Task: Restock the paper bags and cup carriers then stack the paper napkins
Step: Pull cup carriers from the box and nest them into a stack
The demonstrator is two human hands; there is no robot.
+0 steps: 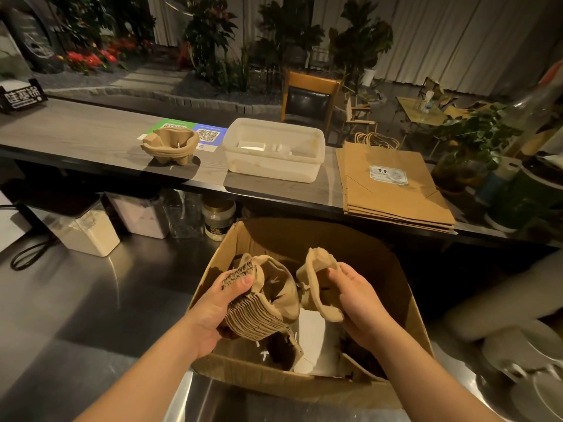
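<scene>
Over an open cardboard box (408, 287), my left hand (213, 306) grips a thick nested stack of brown pulp cup carriers (259, 312). My right hand (356, 296) holds a single cup carrier (316, 275) pulled a little apart from that stack. Another small stack of cup carriers (170, 144) stands on the raised wooden counter at the left. A flat pile of brown paper bags (393, 184) with twine handles lies on the counter at the right. White paper (310, 336) shows inside the box; I cannot tell whether it is napkins.
A translucent plastic tub (274, 150) sits mid-counter beside QR code cards (210, 134). Jars and containers (91, 229) stand under the counter on the steel worktop (76, 315). Potted plants (475, 141) and bottles crowd the right. A chair (307, 99) stands beyond the counter.
</scene>
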